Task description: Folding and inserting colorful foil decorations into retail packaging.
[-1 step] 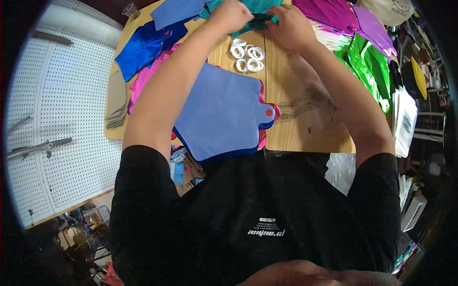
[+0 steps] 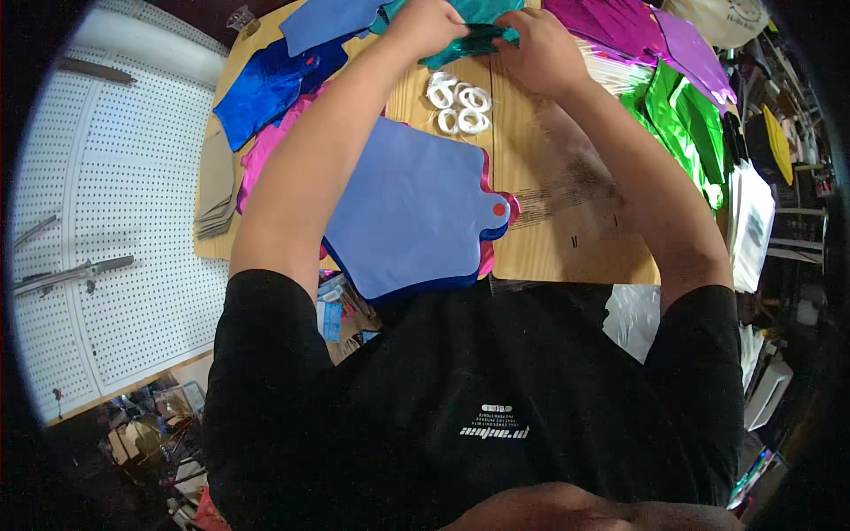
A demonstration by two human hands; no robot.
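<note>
At the far end of our wooden tabletop [image 2: 536,257], our left hand [image 2: 432,28] and right hand [image 2: 542,51] grasp teal foil [image 2: 481,41]; a perforated white panel [image 2: 142,203] is on our left.

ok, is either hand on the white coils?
No, the left hand and right hand both hold the gathered teal foil, beyond the white coils.

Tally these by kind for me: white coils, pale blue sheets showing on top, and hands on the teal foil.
White coils: 4
Pale blue sheets: 2 (central stack, upper left)
Hands on the teal foil: 2 (left hand, right hand)
Total: 8
</note>
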